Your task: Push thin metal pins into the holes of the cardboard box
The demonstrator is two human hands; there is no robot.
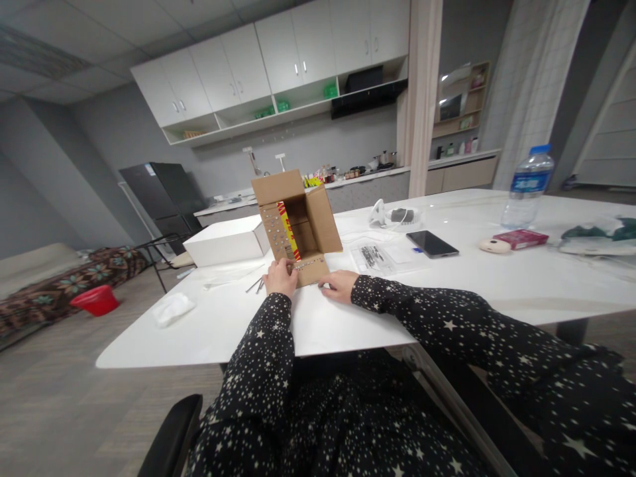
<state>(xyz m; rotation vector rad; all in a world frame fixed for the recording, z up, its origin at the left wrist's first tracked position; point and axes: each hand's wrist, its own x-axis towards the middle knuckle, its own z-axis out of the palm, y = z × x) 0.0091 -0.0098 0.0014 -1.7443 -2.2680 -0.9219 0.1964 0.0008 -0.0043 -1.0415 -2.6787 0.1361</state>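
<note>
A cardboard box (301,228) is positioned on the white counter (348,324), with its opening turned toward the person and its flaps spread. A yellow and red strip (288,232) is carried along the left side of the opening, and small spots are shown on the left flap. The lower left part of the box is touched by the left hand (281,277); its fingers are partly curled, but whether the cardboard is gripped cannot be told. The right hand (339,286) is placed low at the counter, just beside the lower right corner of the box. Its fingers are loosely bent; whether anything is held by them cannot be told, as a small dark spot at the tips is too small to identify. Thin rods (256,285) are located just left of the left hand. A white carton (226,242) is set behind them, to the left of the box. To the right, a clear sheet (385,257), a phone (432,244) and a pink pack (521,238) are laid out, with a blue-capped bottle (529,185) stood upright behind the pack.
</note>
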